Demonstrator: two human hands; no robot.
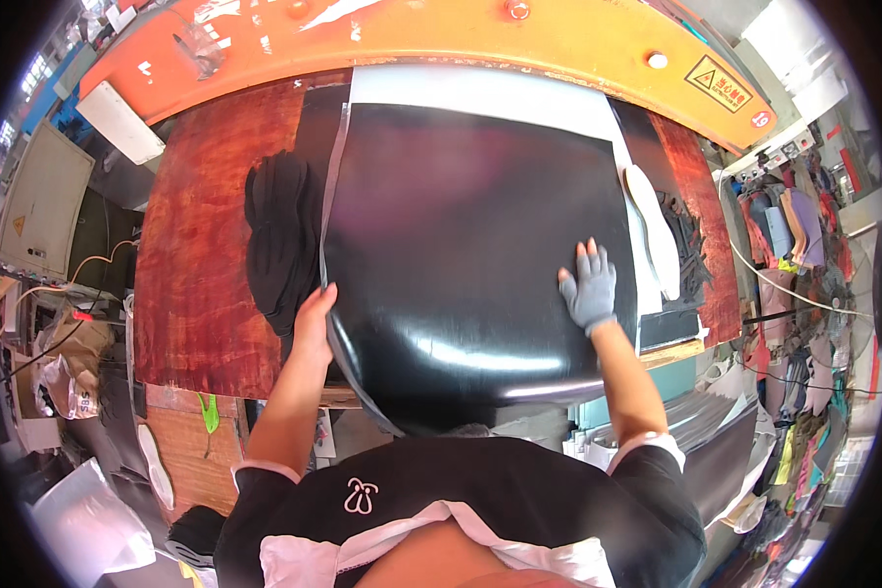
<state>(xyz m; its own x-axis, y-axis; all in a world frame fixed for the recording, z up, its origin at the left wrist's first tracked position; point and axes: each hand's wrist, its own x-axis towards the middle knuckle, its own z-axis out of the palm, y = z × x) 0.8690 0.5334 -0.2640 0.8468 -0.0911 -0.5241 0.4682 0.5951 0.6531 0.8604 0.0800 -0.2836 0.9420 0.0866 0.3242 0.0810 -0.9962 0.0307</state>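
on a worn reddish-brown wooden workbench (201, 294) lies a large glossy black sheet of flexible material (470, 245), its near edge curling over the bench front. the bare left hand (314, 318) pinches the sheet's left edge between thumb and fingers. the right hand (590, 286), in a grey fingerless glove, rests flat and unclenched on the sheet's right side. a stack of black sole-shaped cutouts (274, 245) sits just left of the sheet.

Large sheet (470, 245) lies flat on the desk (201, 265), centre, its near edge overhanging toward the person. Left hand (314, 318) at the sheet's left edge; right hand (591, 289) flat on its right part. Stack of cut sole pieces (276, 240) left of sheet. Sole-shaped cutter (654, 230) right of it. Press beam (441, 29) behind.
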